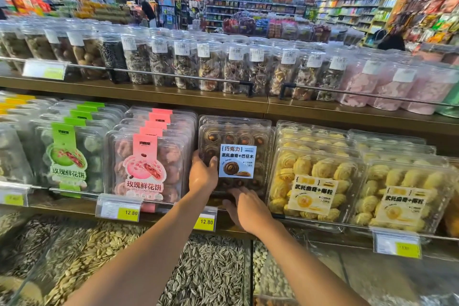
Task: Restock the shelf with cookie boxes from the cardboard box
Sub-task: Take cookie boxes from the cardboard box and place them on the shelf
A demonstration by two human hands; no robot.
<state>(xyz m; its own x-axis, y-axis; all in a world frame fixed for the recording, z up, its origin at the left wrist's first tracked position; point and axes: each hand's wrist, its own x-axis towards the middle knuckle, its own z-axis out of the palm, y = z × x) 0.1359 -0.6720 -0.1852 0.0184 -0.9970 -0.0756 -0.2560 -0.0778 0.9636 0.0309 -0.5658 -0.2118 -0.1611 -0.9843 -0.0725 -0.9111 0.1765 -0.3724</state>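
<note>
Here we have the chocolate cookie box (238, 136) standing on edge in its slot on the middle shelf (62, 207). It sits between the pink boxes (149, 164) and the yellow cookie boxes (313, 181), with another of its kind just behind. Our left hand (202, 174) grips its left edge, thumb over the front. Our right hand (248, 208) lays fairly straight fingers against the lower edge, clasping nothing. The cardboard box is out of view.

To seat it well, we judge we should push low and evenly so the base drops behind the metal rail (82, 193). The blue label (237, 161) should face out, square with its neighbours. The clamshell is thin, clear, glossy plastic with moulded round wells over dark swirl cookies. It likely flexes and slips, so we squeeze the rims lightly, not the lid face.
</note>
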